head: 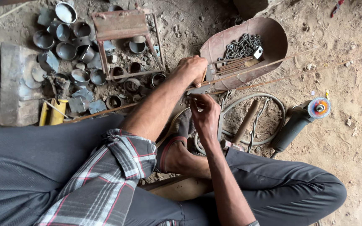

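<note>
My left hand (192,69), reaching out from a plaid sleeve, is closed around a thin rusty rod (273,62) that runs across the dirt floor towards the right. Just below it my right hand (205,114) pinches a small flat grey metal piece (197,91) against the rod with fingertips and thumb. Both hands meet at the near rim of a rusty metal pan (273,37). A second thin rod (315,70) lies alongside the first. My sandalled foot (177,146) rests under the hands.
The pan holds several metal links (241,45) and short rods. Cut pipe rings (70,52) and a rusty frame (120,25) lie at the left. An angle grinder (294,125) with a flap disc (318,107), a hammer (244,121) and a wire hoop (273,100) lie at the right.
</note>
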